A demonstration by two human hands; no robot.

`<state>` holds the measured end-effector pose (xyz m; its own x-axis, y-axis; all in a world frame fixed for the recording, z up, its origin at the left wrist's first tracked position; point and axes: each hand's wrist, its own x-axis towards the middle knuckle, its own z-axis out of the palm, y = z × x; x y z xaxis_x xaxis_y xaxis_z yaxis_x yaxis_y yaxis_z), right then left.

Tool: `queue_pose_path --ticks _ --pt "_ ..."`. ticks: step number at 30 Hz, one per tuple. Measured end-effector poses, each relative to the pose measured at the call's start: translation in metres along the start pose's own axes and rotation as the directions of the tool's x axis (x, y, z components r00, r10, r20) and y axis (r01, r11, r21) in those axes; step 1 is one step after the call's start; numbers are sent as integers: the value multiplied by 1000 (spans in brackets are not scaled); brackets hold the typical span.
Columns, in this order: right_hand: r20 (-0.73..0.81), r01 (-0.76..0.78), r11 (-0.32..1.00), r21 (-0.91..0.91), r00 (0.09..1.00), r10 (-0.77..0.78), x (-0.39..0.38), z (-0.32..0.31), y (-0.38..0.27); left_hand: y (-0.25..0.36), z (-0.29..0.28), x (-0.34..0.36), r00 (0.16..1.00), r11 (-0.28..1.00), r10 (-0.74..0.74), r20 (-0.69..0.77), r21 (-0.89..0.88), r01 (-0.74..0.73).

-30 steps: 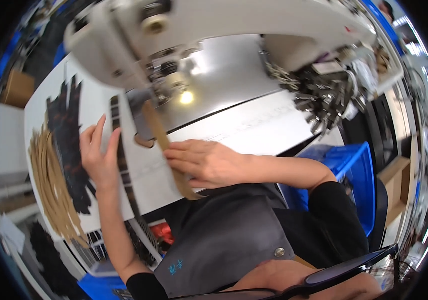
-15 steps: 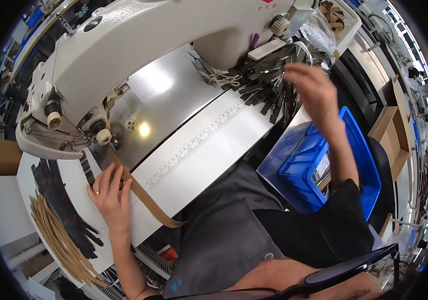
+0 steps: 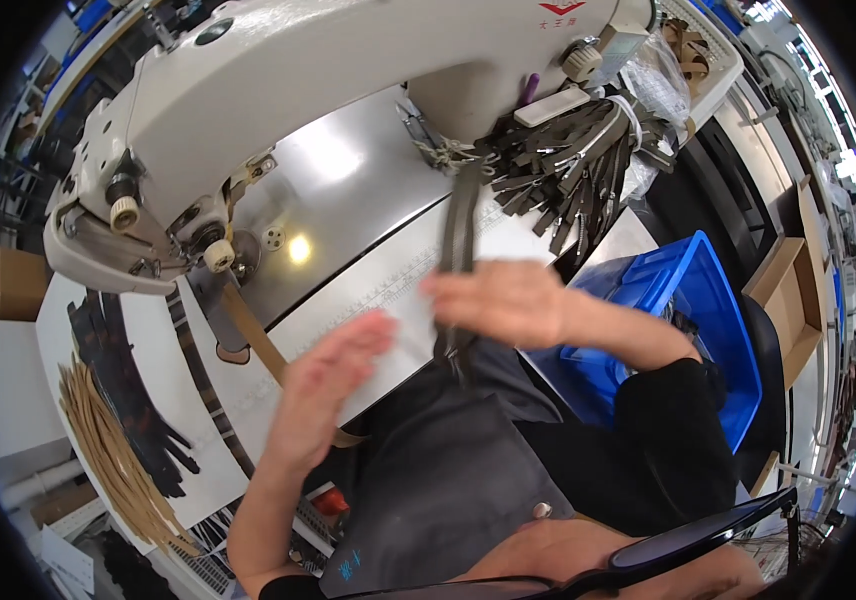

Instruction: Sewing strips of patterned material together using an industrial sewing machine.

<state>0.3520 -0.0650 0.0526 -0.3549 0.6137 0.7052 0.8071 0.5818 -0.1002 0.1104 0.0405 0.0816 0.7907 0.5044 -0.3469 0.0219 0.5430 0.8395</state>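
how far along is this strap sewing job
Looks done: a tan strap already lies under the sewing machine head. In hand: the right hand holds a dark strap; the left hand is open above the table. Left: a bundle of dark straps waits beside the machine.

My left hand hangs open and blurred at centre; my right hand is closed, fingers pinched, just right of it.

One sewing machine, one blue bin, two hands
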Motion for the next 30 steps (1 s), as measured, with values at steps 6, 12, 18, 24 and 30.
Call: queue_pose_path --ticks 6,12,18,24,30 --pt "-85 72 960 270 995 -51 21 63 -30 -38 -4 -19 976 977 -204 79 -42 208" --pt "120 24 988 151 992 -43 29 81 -18 -55 -14 -38 989 981 -147 23 -122 149" --pt "138 -56 997 54 989 49 41 92 -14 -54 -24 -50 987 995 -101 123 38 98" --pt "193 -187 981 -47 962 192 42 98 2 -34 -20 -52 939 916 -247 240 373 145" --pt "288 -272 962 -29 919 269 46 92 2 -4 -95 -23 770 -252 561 303 949 -190"
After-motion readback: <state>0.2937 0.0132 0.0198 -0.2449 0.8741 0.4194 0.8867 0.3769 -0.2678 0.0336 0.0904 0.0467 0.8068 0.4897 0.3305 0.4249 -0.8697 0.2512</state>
